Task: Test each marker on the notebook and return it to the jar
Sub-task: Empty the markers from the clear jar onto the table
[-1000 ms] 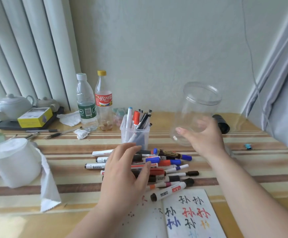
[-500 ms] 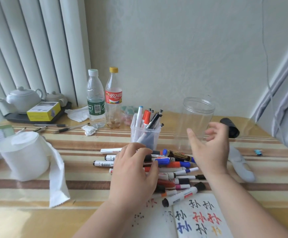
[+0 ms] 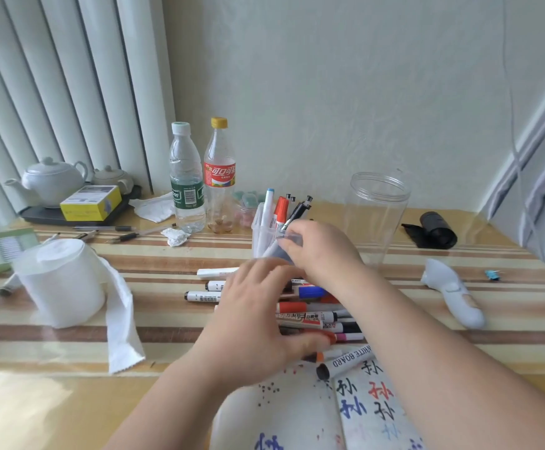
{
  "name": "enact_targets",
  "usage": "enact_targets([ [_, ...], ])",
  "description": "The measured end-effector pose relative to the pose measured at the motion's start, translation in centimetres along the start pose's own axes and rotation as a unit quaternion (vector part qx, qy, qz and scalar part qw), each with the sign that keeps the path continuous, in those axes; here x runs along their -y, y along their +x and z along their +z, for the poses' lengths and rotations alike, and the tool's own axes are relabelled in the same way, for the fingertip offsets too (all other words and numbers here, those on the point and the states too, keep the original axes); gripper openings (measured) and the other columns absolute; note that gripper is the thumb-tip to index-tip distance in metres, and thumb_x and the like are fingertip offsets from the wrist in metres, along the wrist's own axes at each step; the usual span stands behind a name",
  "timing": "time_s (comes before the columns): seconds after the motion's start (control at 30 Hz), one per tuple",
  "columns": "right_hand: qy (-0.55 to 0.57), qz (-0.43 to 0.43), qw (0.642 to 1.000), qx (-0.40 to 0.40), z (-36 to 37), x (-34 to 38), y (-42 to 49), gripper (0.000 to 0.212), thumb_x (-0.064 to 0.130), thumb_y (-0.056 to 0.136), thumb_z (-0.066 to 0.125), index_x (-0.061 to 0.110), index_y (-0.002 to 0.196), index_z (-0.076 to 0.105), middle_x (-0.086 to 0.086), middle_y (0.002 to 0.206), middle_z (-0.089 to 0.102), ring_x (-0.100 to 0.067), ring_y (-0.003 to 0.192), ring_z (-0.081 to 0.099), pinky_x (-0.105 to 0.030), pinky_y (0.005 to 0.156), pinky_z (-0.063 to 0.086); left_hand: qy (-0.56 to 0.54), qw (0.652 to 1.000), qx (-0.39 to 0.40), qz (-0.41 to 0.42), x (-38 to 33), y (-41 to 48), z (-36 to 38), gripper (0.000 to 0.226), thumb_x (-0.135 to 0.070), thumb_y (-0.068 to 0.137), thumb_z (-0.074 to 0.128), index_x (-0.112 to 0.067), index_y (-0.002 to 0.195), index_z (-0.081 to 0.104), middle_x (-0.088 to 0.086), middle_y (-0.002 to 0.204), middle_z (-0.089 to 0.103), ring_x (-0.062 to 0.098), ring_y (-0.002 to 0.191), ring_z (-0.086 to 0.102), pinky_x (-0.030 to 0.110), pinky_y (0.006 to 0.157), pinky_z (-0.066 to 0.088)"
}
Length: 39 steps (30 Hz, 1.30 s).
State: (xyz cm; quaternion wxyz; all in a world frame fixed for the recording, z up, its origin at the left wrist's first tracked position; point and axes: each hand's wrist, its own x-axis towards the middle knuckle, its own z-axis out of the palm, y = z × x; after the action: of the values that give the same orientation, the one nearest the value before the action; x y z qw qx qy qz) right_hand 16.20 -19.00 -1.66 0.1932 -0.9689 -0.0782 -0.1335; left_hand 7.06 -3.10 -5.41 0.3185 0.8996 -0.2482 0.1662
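1. The worktop (image 3: 69, 401) ends at the far wall; on the right it runs under a grey curtain (image 3: 544, 196). Its near edge is out of view.
2. Bare striped top shows between the paper roll (image 3: 60, 284) on the left and the markers (image 3: 310, 316). More shows on the right, between the jar (image 3: 376, 216) and a white gadget (image 3: 453, 293).
3. The far strip is crowded: two bottles (image 3: 186, 180), a teapot (image 3: 50, 180) on its tray at far left, and a black roll (image 3: 433, 230) at far right.
4. The jar is clear and lidless. It stands upright, far and right of the pile, just right of the pen cup (image 3: 261, 232).
5. The markers lie in a loose heap at the middle, mostly crosswise, with red, blue and black caps. One black-capped marker (image 3: 345, 362) lies on the far edge of the notebook (image 3: 371, 407).
6. The notebook lies open at the near edge, with black, red and blue test strokes on its right page.
7. The left hand (image 3: 254, 319) rests flat on the heap, grip apart, fingers spread.
8. The right hand (image 3: 319, 251) is curled at the cup's near rim. Blur hides what its grip holds, so I cannot tell.
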Motion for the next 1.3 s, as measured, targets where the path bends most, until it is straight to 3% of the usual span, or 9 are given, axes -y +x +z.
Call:
enact_targets([
  [0.13, 0.125, -0.003, 0.991, -0.038, -0.7, -1.4, -0.4, 0.026, 0.039, 0.101, 0.058, 0.019, 0.09, 0.07, -0.002, 0.072, 0.068, -0.025, 0.072, 0.067, -0.047, 0.071, 0.058, 0.113, 0.982, 0.152, -0.021, 1.8, -0.2, 0.4, 0.118, -0.09, 0.057, 0.061, -0.052, 0.153, 0.005, -0.017, 0.162, 0.012, 0.008, 0.148, 0.004, 0.041, 0.126, 0.001],
  [0.47, 0.287, -0.055, 0.95, -0.109, -5.1, -2.9, -5.4, 0.014, 0.035, 0.102, 0.062, 0.046, 0.103, 0.07, 0.021, 0.079, 0.073, -0.007, 0.068, 0.073, -0.024, 0.061, 0.06, 0.065, 0.993, 0.067, -0.076, 3.6, 1.7, 1.5, 0.086, -0.078, 0.066, 0.075, -0.043, 0.141, 0.054, -0.021, 0.143, 0.047, 0.011, 0.136, 0.035, 0.039, 0.122, 0.021],
  [0.57, 0.287, -0.058, 0.953, -0.076, -4.2, -3.5, -7.2, 0.015, 0.034, 0.102, 0.062, 0.035, 0.112, 0.072, 0.02, 0.082, 0.074, -0.007, 0.072, 0.074, -0.022, 0.065, 0.06, 0.036, 0.997, 0.054, -0.047, 3.3, 1.3, 1.1, 0.084, -0.085, 0.058, 0.07, -0.05, 0.133, 0.055, -0.028, 0.128, 0.047, 0.007, 0.123, 0.038, 0.041, 0.117, 0.03],
  [0.67, 0.322, -0.059, 0.942, -0.081, -3.6, -3.5, -8.2, 0.012, 0.033, 0.101, 0.061, 0.039, 0.107, 0.07, 0.015, 0.081, 0.075, -0.008, 0.072, 0.074, -0.02, 0.062, 0.059, -0.088, 0.991, -0.008, -0.106, 3.0, 0.6, 0.1, 0.09, -0.097, 0.047, 0.066, -0.06, 0.125, 0.04, -0.036, 0.123, 0.043, -0.005, 0.119, 0.038, 0.019, 0.099, 0.037],
  [0.83, 0.45, -0.057, 0.89, -0.05, -3.4, -0.8, -8.9, 0.013, 0.032, 0.101, 0.063, 0.03, 0.106, 0.075, -0.004, 0.079, 0.076, -0.022, 0.072, 0.076, -0.031, 0.062, 0.062, -0.464, 0.867, -0.056, -0.171, 2.6, 1.2, -1.1, 0.126, -0.059, 0.051, 0.093, -0.031, 0.155, 0.029, 0.003, 0.148, 0.055, 0.014, 0.13, 0.059, 0.039, 0.107, 0.051],
  [1.0, 0.482, -0.059, 0.874, 0.014, -2.1, 4.0, -9.0, 0.013, 0.029, 0.103, 0.061, 0.025, 0.11, 0.07, -0.012, 0.078, 0.074, -0.028, 0.069, 0.073, -0.039, 0.063, 0.063, -0.673, 0.732, -0.015, -0.105, 3.5, 0.9, -2.6, 0.099, -0.06, 0.069, 0.086, -0.009, 0.147, 0.051, 0.017, 0.133, 0.062, 0.034, 0.122, 0.061, 0.044, 0.099, 0.056],
  [1.1, 0.38, -0.105, 0.918, 0.043, -2.5, 3.8, -9.5, 0.043, 0.03, 0.097, 0.069, 0.046, 0.134, 0.053, 0.006, 0.098, 0.072, -0.009, 0.086, 0.07, -0.027, 0.079, 0.06, -0.727, 0.67, -0.09, -0.12, 4.2, 0.8, -2.8, 0.115, -0.055, 0.061, 0.092, -0.012, 0.155, 0.041, 0.013, 0.138, 0.058, 0.035, 0.136, 0.052, 0.051, 0.111, 0.045],
  [1.2, 0.181, -0.173, 0.966, 0.07, -3.4, 1.0, -11.3, 0.094, 0.051, 0.085, 0.076, 0.069, 0.148, 0.009, 0.038, 0.13, 0.043, 0.018, 0.12, 0.04, -0.004, 0.099, 0.032, -0.79, 0.579, -0.153, -0.13, 4.0, 0.9, -2.9, 0.118, -0.051, 0.06, 0.092, -0.015, 0.157, 0.038, 0.012, 0.146, 0.057, 0.035, 0.14, 0.051, 0.046, 0.108, 0.049],
  [1.3, -0.014, -0.148, 0.979, 0.14, -3.5, -3.7, -12.3, 0.111, 0.084, 0.072, 0.066, 0.068, 0.147, -0.016, 0.027, 0.161, 0.004, 0.008, 0.143, -0.005, -0.032, 0.122, 0.001, -0.816, 0.533, -0.177, -0.137, 4.0, 0.9, -3.1, 0.109, -0.052, 0.066, 0.088, -0.016, 0.157, 0.039, 0.015, 0.155, 0.049, 0.038, 0.139, 0.051, 0.046, 0.106, 0.052],
])
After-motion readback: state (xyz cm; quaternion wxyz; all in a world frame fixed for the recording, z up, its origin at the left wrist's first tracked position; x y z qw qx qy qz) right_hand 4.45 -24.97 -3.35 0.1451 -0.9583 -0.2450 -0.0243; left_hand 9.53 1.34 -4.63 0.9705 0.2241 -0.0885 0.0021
